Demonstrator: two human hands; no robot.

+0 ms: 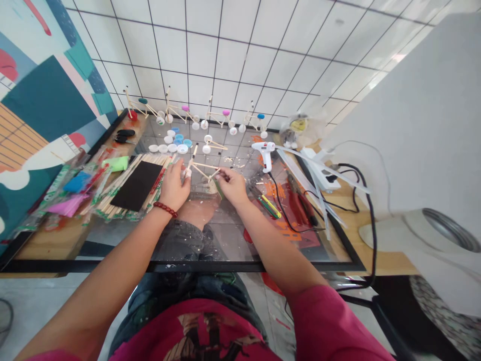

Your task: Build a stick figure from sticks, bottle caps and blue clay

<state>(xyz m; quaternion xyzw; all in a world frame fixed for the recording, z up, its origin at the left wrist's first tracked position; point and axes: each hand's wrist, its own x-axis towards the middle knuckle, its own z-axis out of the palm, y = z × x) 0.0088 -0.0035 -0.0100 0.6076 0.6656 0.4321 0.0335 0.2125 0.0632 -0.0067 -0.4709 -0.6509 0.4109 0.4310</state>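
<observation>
The left hand [173, 185] has its fingers closed on a white cap [187, 173] at one end of the stick frame [203, 165]; the right hand [233, 186] pinches the frame's other end, holding it steady.

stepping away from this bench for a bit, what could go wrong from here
The white hot glue gun stands close to the right hand, with its black cord trailing across the glass tabletop; a snag could tip it, and it may be hot. The thin stick frame pinched by the left hand and right hand could break at a joint if squeezed too hard.
</observation>
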